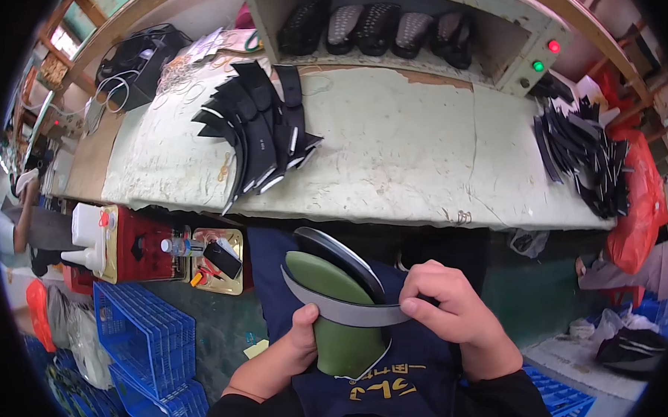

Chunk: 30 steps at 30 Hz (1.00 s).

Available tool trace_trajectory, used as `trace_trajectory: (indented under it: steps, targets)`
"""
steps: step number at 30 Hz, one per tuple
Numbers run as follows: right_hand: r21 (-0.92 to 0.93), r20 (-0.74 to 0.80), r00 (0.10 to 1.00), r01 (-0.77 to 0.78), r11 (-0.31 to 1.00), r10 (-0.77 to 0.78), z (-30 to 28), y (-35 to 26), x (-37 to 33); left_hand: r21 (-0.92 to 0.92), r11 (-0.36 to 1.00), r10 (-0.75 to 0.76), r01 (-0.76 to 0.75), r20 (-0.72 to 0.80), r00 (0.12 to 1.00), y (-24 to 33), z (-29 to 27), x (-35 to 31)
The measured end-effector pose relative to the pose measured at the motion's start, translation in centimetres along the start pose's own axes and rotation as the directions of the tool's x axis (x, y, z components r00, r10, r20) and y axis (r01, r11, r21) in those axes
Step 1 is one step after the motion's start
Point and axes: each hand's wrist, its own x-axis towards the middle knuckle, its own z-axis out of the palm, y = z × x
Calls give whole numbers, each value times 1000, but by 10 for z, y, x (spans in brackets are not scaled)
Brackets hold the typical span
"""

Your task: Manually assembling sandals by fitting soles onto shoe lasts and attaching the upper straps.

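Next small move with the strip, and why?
I'd probably bring the right hand in to lay the grey strip against the side of the green form: that hand pinches the strip's end beyond the form's edge, while the left hand grips the form, its thumb at the strip's lower edge.

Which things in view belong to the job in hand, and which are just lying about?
In the job:
grey strip, pinched in the right hand
green shoe last, in the left hand
likely, black curved pieces

Apparently lying about:
plastic bottle
blue crates
red plastic bag
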Motion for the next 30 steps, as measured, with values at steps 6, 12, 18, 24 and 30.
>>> trace_trajectory:
  steps: [6, 12, 18, 24, 30]
  targets:
    - [61, -94, 986, 144, 988, -138, 9, 13, -4, 7, 994, 111, -110, -112, 988, 0, 4, 4]
    - [68, -99, 983, 159, 985, -152, 21, 4, -1, -90, 985, 135, -149, -146, 980, -14, -8, 6]
    - [-56, -76, 954, 285, 957, -289, 32, -6, 5, -108, 974, 187, -198, -101, 977, -7, 0, 9]
    - [-33, 91, 948, 309, 951, -305, 28, -16, 10, -466, 864, 346, -189, 279, 896, -27, -11, 19]
    - [55, 55, 940, 333, 941, -336, 34, -24, 10, -444, 896, 157, -7, 302, 940, -34, -19, 15]
